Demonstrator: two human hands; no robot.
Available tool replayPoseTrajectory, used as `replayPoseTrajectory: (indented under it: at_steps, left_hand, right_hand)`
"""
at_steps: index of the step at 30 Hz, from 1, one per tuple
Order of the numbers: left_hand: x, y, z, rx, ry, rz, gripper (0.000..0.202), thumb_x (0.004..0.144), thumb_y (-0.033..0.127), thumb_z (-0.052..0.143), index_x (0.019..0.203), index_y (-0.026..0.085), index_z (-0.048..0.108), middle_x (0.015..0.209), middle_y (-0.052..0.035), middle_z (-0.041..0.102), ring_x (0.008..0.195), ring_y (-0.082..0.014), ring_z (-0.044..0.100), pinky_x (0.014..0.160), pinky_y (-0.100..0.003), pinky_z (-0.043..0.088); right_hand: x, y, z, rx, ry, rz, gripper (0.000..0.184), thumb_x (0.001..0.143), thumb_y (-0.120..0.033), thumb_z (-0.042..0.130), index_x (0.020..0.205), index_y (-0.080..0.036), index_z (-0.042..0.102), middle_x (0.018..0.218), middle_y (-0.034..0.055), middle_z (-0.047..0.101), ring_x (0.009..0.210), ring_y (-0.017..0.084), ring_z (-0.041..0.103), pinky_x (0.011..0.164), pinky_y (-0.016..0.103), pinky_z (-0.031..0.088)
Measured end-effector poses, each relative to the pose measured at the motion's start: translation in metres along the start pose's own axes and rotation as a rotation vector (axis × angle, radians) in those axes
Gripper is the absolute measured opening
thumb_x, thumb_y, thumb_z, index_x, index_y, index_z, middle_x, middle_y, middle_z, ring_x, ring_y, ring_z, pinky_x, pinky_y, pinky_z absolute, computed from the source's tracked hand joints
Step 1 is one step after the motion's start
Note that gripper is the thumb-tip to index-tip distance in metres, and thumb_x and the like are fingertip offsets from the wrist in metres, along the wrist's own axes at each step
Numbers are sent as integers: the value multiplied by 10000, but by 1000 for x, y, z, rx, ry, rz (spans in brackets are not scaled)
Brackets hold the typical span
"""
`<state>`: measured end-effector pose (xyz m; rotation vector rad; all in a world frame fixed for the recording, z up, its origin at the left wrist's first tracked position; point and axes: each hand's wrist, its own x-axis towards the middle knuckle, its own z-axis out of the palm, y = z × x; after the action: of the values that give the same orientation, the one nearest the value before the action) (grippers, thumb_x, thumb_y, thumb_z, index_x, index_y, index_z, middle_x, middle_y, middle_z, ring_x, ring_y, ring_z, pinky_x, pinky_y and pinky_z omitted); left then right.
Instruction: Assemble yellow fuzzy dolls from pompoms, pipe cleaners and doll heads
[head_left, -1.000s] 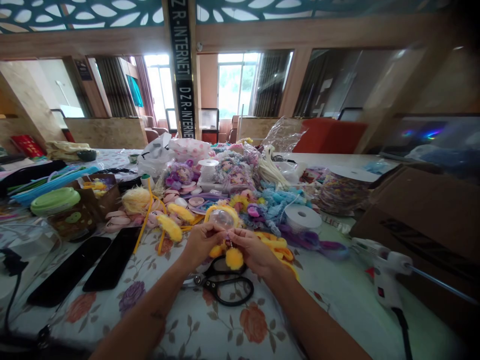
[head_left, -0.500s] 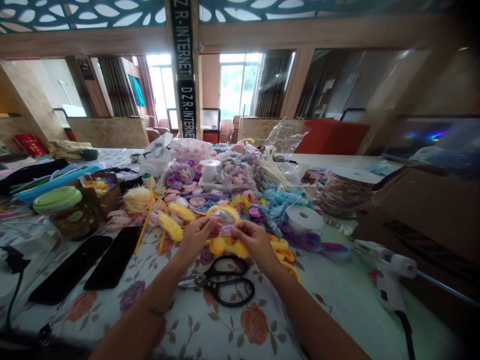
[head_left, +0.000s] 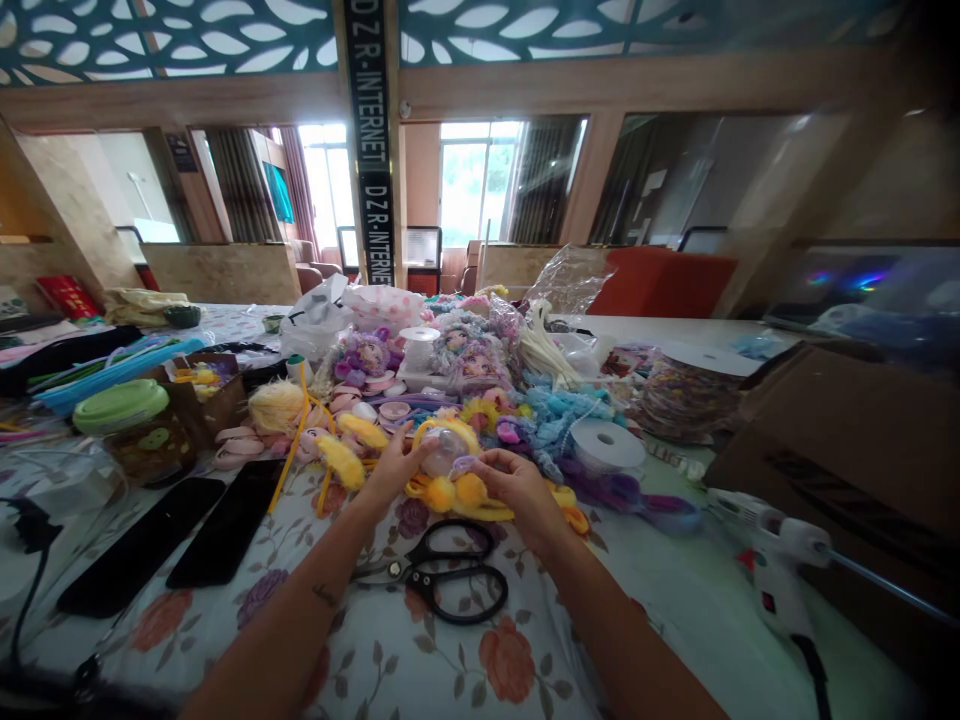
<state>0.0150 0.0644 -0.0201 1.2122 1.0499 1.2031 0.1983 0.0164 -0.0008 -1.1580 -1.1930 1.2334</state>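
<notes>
lilac shows at the fingertips of our right hand point(head_left: 519, 488), where thumb and forefinger pinch a small lilac piece point(head_left: 463, 465) over the middle of the table. our left hand point(head_left: 396, 470) faces it with the fingers bent, beside the clear ball point(head_left: 441, 455); we cannot tell whether they grip anything. a yellow hoop point(head_left: 466, 432) arches behind the ball, and two yellow pompoms point(head_left: 471, 488) sit just below the lilac piece, between our hands.

nearer to us lie the scissors point(head_left: 422, 580), black handles to the right, flat on the flowered cloth point(head_left: 390, 675). to our left are fuzzy yellow strips point(head_left: 341, 460), two black phones point(head_left: 227, 523) side by side and a jar point(head_left: 129, 435) with a green lid. to our right we see a white spool point(head_left: 609, 447), blue yarn point(head_left: 566, 415) heaped behind it, then the glue gun point(head_left: 780, 560) beside a brown box point(head_left: 847, 470).
</notes>
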Motion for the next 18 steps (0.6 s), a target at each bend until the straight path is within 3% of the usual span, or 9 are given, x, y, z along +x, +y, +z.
replayPoseTrajectory:
  at_steps: [4,7,10,15,18]
  left_hand:
    - [-8,7,9,11,-120,8,505,718,460,691,1092,140,577,1005,-89,654,905,-198,617,779,-275,474]
    - [-21,14,13,-97,-107,3,558,690,384,738,1155,170,516,1009,-80,656,901,-204,633,781,-293,493]
    - [-33,20,13,-302,-119,10,662,666,281,766,1240,209,445,1038,-79,654,893,-210,646,797,-326,509]
    - [-42,27,9,-472,-137,36,631,675,243,758,1236,206,471,1084,-95,652,936,-228,648,805,-324,516]
    - [-43,32,9,-480,-125,24,654,646,230,774,1233,198,488,1035,-85,672,942,-242,649,811,-337,519]
  right_hand:
    - [-2,-1,4,13,-20,-9,344,640,-486,743,726,-184,605,659,3,608,572,141,534,538,252,407]
    - [-5,-8,7,-39,0,-160,312,648,-484,747,700,-197,636,955,85,662,920,246,598,786,340,449]
    - [-9,-16,9,-111,-27,-322,283,692,-480,723,690,-202,668,1269,137,555,1243,314,433,1004,426,330]
    - [-17,-23,14,-145,-180,-428,222,724,-437,717,676,-223,680,1323,124,533,1289,299,399,1073,438,262]
    - [-19,-24,15,-66,-193,-451,194,717,-418,729,673,-234,685,1282,113,564,1259,301,431,1070,454,273]
